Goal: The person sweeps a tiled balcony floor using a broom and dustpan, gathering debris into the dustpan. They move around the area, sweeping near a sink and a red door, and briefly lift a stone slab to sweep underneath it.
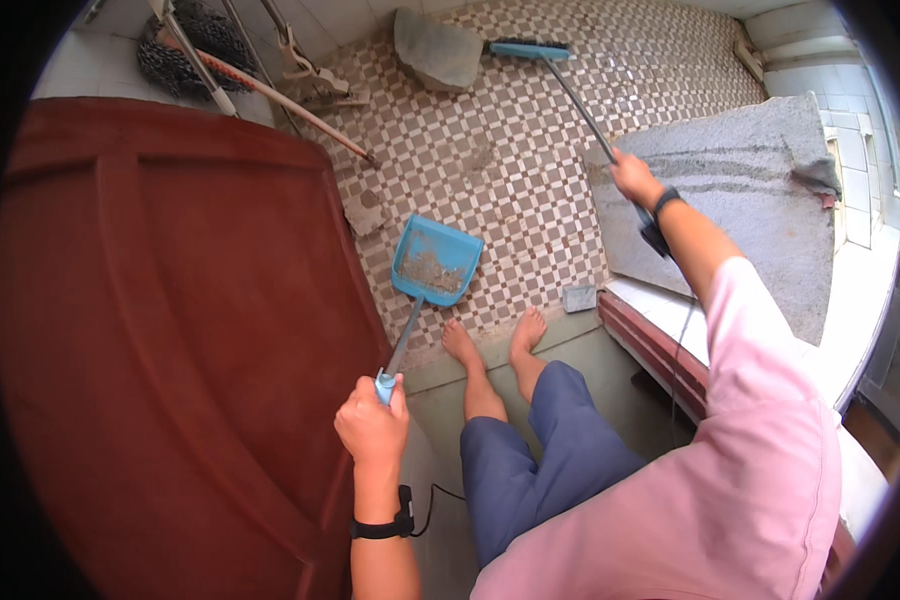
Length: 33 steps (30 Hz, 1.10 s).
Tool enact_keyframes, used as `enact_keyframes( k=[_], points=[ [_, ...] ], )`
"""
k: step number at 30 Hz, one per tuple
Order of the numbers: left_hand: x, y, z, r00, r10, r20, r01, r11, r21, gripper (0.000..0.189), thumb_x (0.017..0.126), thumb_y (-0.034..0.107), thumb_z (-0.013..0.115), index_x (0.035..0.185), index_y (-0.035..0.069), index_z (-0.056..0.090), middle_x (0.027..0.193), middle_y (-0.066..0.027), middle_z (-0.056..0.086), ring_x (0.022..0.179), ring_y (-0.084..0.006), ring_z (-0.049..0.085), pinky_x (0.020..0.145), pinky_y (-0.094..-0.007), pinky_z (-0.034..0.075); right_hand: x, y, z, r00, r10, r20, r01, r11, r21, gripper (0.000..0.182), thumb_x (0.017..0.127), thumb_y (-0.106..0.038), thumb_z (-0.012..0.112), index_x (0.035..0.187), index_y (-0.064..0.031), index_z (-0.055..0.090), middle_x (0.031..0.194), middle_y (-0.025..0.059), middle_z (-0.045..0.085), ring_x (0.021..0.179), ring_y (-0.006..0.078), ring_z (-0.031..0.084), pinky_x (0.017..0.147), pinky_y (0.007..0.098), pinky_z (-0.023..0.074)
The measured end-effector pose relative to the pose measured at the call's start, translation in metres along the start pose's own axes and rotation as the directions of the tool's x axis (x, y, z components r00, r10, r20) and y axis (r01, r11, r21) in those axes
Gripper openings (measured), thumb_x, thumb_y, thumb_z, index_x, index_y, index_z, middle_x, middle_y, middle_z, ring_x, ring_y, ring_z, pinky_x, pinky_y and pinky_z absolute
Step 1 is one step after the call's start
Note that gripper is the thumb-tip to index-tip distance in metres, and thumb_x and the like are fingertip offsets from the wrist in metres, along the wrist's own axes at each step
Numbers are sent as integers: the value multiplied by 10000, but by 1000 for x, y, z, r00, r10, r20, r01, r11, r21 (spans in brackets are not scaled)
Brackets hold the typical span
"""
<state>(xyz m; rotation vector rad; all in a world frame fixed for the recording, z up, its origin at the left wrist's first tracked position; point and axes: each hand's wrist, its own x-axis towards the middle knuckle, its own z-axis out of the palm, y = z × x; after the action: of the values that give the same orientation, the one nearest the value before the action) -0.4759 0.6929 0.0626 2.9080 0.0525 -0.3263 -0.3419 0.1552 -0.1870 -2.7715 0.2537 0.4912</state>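
My left hand [373, 420] is closed around the handle of a blue long-handled dustpan [436, 262]. The pan lies on the checkered tile floor [525, 202] in front of my bare feet, with sandy grey-brown dirt [429, 271] in it. My right hand [636, 178], reaching forward, grips the grey pole of a broom [529, 50]. The broom's blue head with dark bristles is on the floor at the far side, just right of a large grey stone [437, 51]. A dark smudge marks the tiles between the stone and the pan.
A red-brown wooden door [217, 315] fills the left. Behind it lean poles and a dark mop head [187, 49]. A grey mat [720, 195] with a dark cloth [817, 178] lies at right. A small grey block [579, 298] sits by the red door frame [652, 352].
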Motion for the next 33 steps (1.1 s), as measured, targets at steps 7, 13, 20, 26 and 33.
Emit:
enact_keyframes(
  k=[7, 13, 20, 26, 33],
  points=[
    [-3, -4, 0, 1000, -15, 18, 16, 1000, -18, 405, 825, 325, 746, 669, 51, 491, 590, -165, 589, 538, -393, 601, 496, -467, 480, -142, -19, 30, 932, 115, 345, -136, 990, 39, 623, 859, -130, 536, 1434, 21, 349, 1045, 330, 628, 981, 478, 616, 866, 529, 494],
    [-9, -10, -1, 999, -31, 27, 32, 999, -44, 403, 820, 319, 751, 669, 53, 489, 571, -154, 576, 528, -382, 602, 480, -461, 469, -275, -2, -36, 919, 214, 332, -295, 931, 215, 485, 914, -153, 584, 1384, -58, 517, 1150, 307, 624, 1087, 438, 622, 927, 424, 494],
    [-18, -23, 5, 999, -31, 31, 33, 997, -67, 400, 818, 316, 754, 674, 53, 489, 580, -157, 582, 529, -383, 599, 479, -461, 467, -73, -52, 2, 994, 109, 27, -112, 974, 195, 359, 890, -181, 544, 1181, 28, 562, 879, 288, 647, 845, 480, 629, 737, 515, 515],
    [-21, -20, 6, 998, -46, 52, 50, 995, -88, 400, 824, 315, 753, 674, 49, 495, 585, -170, 584, 538, -399, 594, 492, -464, 466, -68, -74, 65, 978, 131, 165, -130, 991, -13, 338, 824, -66, 508, 1143, 32, 559, 979, 301, 653, 925, 479, 631, 818, 522, 518],
    [-26, -30, 6, 996, -67, 61, 73, 991, -116, 395, 806, 325, 761, 686, 51, 503, 608, -174, 599, 567, -404, 611, 517, -480, 479, -234, -50, -8, 967, 38, 251, -68, 991, 112, 548, 851, -85, 585, 1393, -115, 516, 985, 322, 636, 954, 482, 626, 852, 482, 507]
  ],
)
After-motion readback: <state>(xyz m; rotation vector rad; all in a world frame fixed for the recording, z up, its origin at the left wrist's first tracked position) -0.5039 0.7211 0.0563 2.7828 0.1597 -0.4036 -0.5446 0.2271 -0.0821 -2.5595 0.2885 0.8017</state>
